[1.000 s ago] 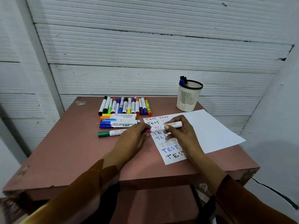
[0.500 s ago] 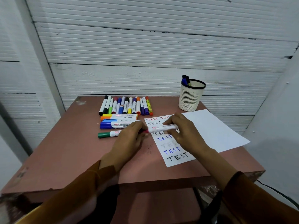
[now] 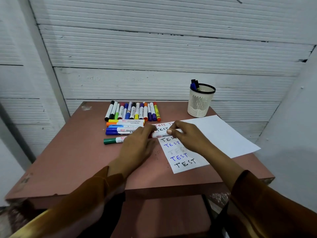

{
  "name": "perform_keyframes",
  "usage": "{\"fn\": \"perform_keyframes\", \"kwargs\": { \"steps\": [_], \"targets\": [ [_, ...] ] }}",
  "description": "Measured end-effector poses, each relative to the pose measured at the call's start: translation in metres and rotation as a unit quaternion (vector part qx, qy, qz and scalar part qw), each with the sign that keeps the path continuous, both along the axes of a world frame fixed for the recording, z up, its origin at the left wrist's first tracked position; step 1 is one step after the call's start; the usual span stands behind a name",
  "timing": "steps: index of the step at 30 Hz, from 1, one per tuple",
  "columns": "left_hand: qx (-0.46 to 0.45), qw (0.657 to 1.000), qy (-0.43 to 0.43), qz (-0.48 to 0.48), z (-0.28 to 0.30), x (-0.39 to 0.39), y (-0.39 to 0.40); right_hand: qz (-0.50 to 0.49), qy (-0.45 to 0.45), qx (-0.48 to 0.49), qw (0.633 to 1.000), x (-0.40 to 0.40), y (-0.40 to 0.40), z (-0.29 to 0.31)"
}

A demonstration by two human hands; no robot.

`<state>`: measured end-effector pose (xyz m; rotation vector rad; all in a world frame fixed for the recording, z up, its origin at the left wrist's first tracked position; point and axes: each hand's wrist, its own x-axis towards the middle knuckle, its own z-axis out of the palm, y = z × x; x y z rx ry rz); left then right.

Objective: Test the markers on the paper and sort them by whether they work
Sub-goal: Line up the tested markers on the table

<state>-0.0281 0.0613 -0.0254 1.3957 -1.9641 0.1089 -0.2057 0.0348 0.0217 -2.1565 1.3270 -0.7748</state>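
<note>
Holding one white-barrelled marker with a red cap [image 3: 160,134] level between both hands, the person works over the near-left corner of the white paper sheet [image 3: 223,134], which lies at about three o'clock on the reddish-brown desk [image 3: 68,160].

At nine o'clock of the hands lie a green-capped marker [image 3: 113,140] and a stack of flat whiteboard markers in yellow, orange and blue [image 3: 123,127]; at eleven o'clock stands a row of mixed-colour markers laid side by side [image 3: 133,111]. The left hand [image 3: 137,146] has its fingers curled over the red cap end, just beside the stack. A hard tug on the cap could send that hand into the stack and mix tested with untested markers.

The right hand [image 3: 190,138] pinches the barrel above the written lines of "TEST". Whether the cap is seated or half off cannot be told; an exposed tip brushing the sheet would smear or mark over earlier results.

At one o'clock the cream mesh pen cup [image 3: 200,103] holds dark markers, well apart; dropping this one there untested would spoil the sort.
</note>
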Motion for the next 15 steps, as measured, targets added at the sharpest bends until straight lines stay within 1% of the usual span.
{"fn": "perform_keyframes", "kwargs": {
  "steps": [2,3,6,8,10,15],
  "targets": [
    [-0.041,0.996,-0.073,-0.007,0.002,0.000,0.003,0.015,-0.011,0.024,1.000,0.007,0.003,-0.005],
    [-0.051,0.994,-0.093,-0.009,0.002,0.002,0.004,0.021,-0.020,0.036,0.999,0.011,0.004,-0.007],
    [-0.041,0.992,-0.119,-0.008,0.006,0.017,0.007,0.045,-0.054,0.085,0.994,0.019,0.004,-0.007],
    [-0.008,0.991,-0.131,-0.002,0.005,0.034,0.008,0.061,-0.039,0.109,0.991,0.021,0.003,-0.004],
    [0.023,0.990,-0.137,0.005,0.003,0.053,0.010,0.060,-0.011,0.105,0.993,0.021,0.000,-0.001],
    [0.021,0.985,-0.165,0.047,-0.005,0.075,0.008,0.038,-0.002,0.080,0.996,0.017,-0.016,0.005]
  ]
}}
